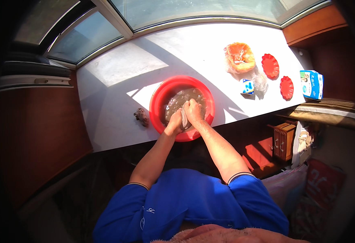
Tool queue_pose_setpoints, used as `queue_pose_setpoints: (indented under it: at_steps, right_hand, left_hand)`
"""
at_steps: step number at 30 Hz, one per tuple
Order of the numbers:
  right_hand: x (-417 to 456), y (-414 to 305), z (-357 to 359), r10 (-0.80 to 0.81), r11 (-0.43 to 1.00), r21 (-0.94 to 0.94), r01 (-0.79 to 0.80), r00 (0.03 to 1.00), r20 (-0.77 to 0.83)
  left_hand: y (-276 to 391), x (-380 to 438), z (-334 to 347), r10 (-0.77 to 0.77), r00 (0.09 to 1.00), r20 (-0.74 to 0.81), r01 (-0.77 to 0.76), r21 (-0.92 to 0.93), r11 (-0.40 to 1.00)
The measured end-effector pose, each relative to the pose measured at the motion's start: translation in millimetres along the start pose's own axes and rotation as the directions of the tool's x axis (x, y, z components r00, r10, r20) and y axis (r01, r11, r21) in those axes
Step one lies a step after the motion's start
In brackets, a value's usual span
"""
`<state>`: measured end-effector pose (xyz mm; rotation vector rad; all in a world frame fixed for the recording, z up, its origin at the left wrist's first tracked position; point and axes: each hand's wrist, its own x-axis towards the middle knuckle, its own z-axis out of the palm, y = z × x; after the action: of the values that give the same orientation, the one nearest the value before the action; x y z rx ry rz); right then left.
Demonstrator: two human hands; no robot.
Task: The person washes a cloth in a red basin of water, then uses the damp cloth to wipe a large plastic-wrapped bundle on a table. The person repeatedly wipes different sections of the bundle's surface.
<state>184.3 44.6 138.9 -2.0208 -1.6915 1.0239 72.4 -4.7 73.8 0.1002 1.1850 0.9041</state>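
Observation:
A round red plastic basin point(155, 100) stands near the front edge of the white counter, holding murky, sudsy water point(177, 98). Over the water, my left hand point(175, 121) and my right hand point(194, 111) grip a wet, greyish-beige cloth point(184, 117) between them. The fists are close together, and the cloth hangs down toward the basin's near side. Its lower end and my fingertips are partly hidden. Just left of the basin lies a small crumpled brown cloth point(141, 117), apart from the rim.
On the white counter point(113, 121), an orange basket lined with plastic point(240, 57), a small blue-and-white box point(248, 87), a clear plastic bag point(260, 83), two red scalloped dishes point(270, 66) and a blue-and-white package point(311, 84) sit to the right. Windows point(201, 13) run along the back.

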Motion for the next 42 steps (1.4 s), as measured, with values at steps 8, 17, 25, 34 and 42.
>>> queue_pose_setpoints:
  at_steps: [8,17,25,34,42]
  right_hand:
    - [3.6,66.9,16.0,0.249,0.967,-0.061,-0.249,0.968,-0.012]
    - [10.5,123.4,40.3,0.403,0.912,0.061,-0.406,0.914,0.056]
    - [-13.4,49.4,35.3,0.024,0.811,0.538,-0.23,0.932,0.362]
    - [-42.8,-11.6,4.4,-0.187,0.835,0.538,-0.116,0.859,0.476]
    - [-14.8,-6.3,14.6,-0.071,0.979,0.195,0.064,0.997,0.032]
  left_hand:
    - [22.7,28.7,-33.6,0.131,0.986,-0.106,-0.112,0.17,0.979]
    - [-15.1,38.2,-36.6,-0.178,0.953,-0.245,0.247,0.285,0.926]
    - [-12.7,41.9,-55.4,-0.234,0.96,0.152,0.26,-0.183,0.948]
    - [-23.3,87.7,-82.5,-0.148,0.965,0.219,0.19,-0.186,0.964]
    - [-13.4,35.3,-12.0,0.008,1.0,0.024,-0.008,-0.005,1.0]
